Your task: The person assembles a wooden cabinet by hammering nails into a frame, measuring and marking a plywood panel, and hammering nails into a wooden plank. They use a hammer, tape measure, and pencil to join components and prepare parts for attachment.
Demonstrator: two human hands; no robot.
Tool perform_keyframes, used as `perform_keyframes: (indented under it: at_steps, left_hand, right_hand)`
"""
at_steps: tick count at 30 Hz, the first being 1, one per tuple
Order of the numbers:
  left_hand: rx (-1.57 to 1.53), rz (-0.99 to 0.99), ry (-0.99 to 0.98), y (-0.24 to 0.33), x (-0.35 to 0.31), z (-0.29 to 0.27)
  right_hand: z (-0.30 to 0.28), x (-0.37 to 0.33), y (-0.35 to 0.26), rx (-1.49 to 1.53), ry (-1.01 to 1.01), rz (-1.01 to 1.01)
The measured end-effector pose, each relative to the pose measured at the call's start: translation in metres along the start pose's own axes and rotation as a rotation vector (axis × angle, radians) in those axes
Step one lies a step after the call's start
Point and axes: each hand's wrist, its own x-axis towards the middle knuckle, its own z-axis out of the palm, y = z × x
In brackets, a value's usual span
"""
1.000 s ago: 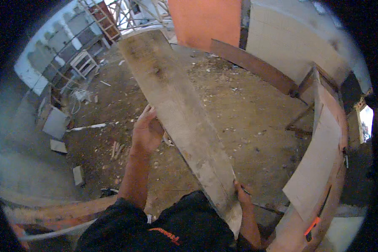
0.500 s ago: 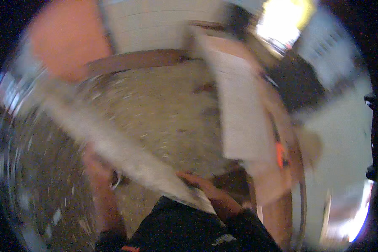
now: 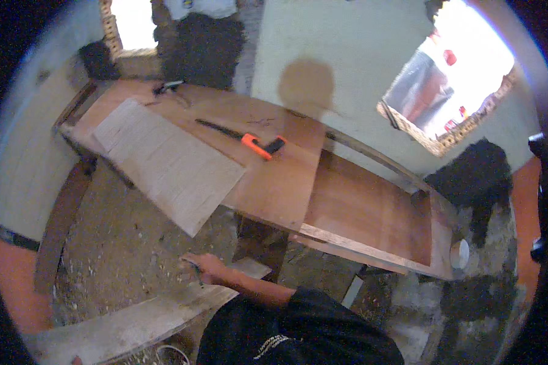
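Note:
My right hand [image 3: 206,268] reaches leftward over the far edge of a long pale board [image 3: 128,321], its fingers drawn together. Something thin and dark shows by the fingers, too small to name. The board slants across the lower left, from the lower edge up to my right forearm. What looks like a fingertip of my left hand [image 3: 76,361] shows at the board's near edge; the rest is out of the picture. Beyond my right hand, a pale plywood sheet [image 3: 170,165] lies on a long brown wooden bench, its near corner overhanging the bench edge.
A handsaw [image 3: 263,146] with an orange and black handle lies on the bench top [image 3: 280,191]. Dark tools [image 3: 167,88] sit at its far end. An open-topped wooden section [image 3: 368,201] continues right. A white round container [image 3: 460,253] stands beyond. Debris litters the floor [image 3: 122,243].
My view has swung right, bringing the bench, saw and window openings to the middle. The board now lies lower left, and my left hand has nearly left the picture.

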Motion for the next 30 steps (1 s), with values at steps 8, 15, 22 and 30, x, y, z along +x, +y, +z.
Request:
perform_keyframes:
  at_steps: [8, 15, 22, 30]
  left_hand:
    - [-0.095, -0.086, 0.013, 0.046, 0.009, 0.038]
    - [-0.207, -0.21, 0.222, 0.03, 0.01, -0.038]
    - [-0.457, -0.387, 0.456, -0.017, 0.019, -0.094]
    - [-0.888, -0.56, 0.516, -0.074, 0.029, -0.074]
  right_hand:
    - [-0.101, -0.106, 0.116, 0.562, 0.502, 0.289]
    - [-0.111, -0.155, 0.151, 0.169, 0.746, 0.593]
    - [-0.116, -0.117, 0.101, 0.149, 0.767, 0.606]
    - [-0.128, -0.09, 0.211, -0.212, 0.696, 0.573]
